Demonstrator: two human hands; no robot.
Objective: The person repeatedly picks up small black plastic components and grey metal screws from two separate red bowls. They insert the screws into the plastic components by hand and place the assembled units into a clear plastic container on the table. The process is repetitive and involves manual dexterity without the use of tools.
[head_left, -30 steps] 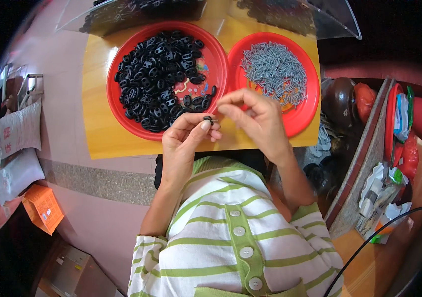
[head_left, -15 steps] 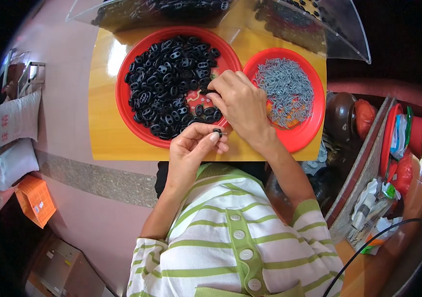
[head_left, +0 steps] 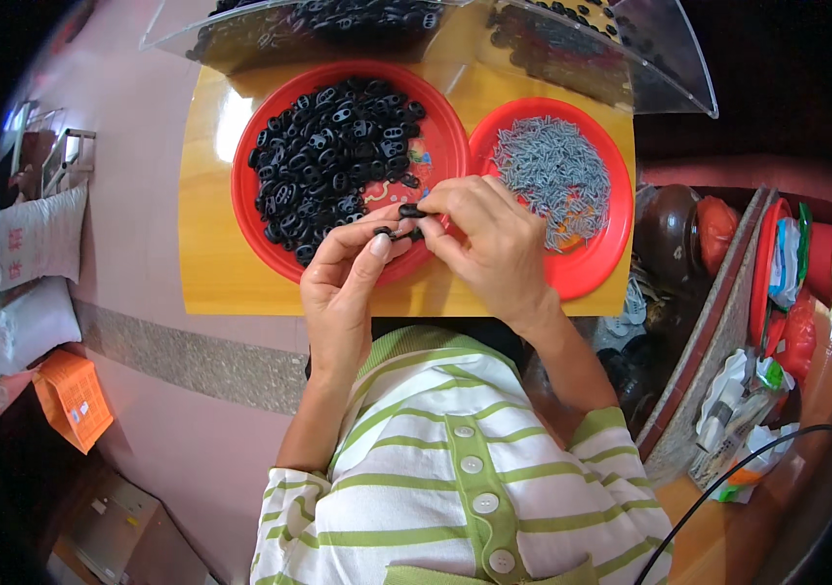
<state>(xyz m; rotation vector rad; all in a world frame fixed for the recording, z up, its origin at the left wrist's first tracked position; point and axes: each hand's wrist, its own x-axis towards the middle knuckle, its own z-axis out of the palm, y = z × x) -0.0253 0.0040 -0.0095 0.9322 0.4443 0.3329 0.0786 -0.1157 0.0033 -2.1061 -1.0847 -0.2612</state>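
Observation:
Both hands meet over the near right edge of a round red tray [head_left: 242, 229] heaped with small oval black plastic pieces [head_left: 323, 156], many with two holes. My left hand [head_left: 338, 297] pinches a black plastic piece [head_left: 383, 232] between thumb and fingers; a thin shank seems to stick out of it towards the right. Fingertips of my right hand [head_left: 494, 244] grip another black plastic piece [head_left: 410, 211] just above and right of it. A further dark bit shows below those fingertips, partly hidden. To the right, a smaller red plate [head_left: 619, 234] carries a pile of grey screws [head_left: 553, 175].
Clear plastic bins [head_left: 621, 83] with black pieces stand along the far table edge. The yellow wooden table [head_left: 203, 273] ends just in front of me. Sacks [head_left: 40, 234] and an orange basket [head_left: 73, 398] are on the left; a shelf with bags [head_left: 718, 419] is on the right.
My right hand has come back from the tray towards my left hand, now with a black plastic piece in its fingertips. My left hand has shifted slightly left and up.

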